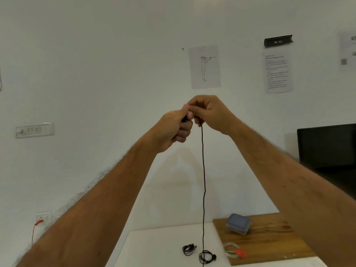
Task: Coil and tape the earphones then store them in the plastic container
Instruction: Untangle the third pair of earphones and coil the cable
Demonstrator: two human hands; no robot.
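Earphones [202, 170] hang as one black cord from both raised hands down to the white table [154, 247], where the lower end lies in a loose tangle [207, 256] at the near edge. Holding the cord high lets its weight pull it straight, probably to clear twists before coiling. Just left of the tangle lies a second bundled cord [189, 249]. To the right, a wooden board [269, 239] carries a tape roll [230, 247] and red-handled scissors [240, 253] near its front edge, with the lidded plastic container [238, 224] farther back; the lid must come off before storing.

Farther up, the left hand [173, 130] is closed in a fist around a dark part of the cord, possibly the plug end; the view is too small to confirm. The right hand [210, 112] touches it, fingertips pinched on the cord where it begins to hang.

Open table remains between the tangle and the far wall. Beyond, papers [205, 67] hang on the wall.
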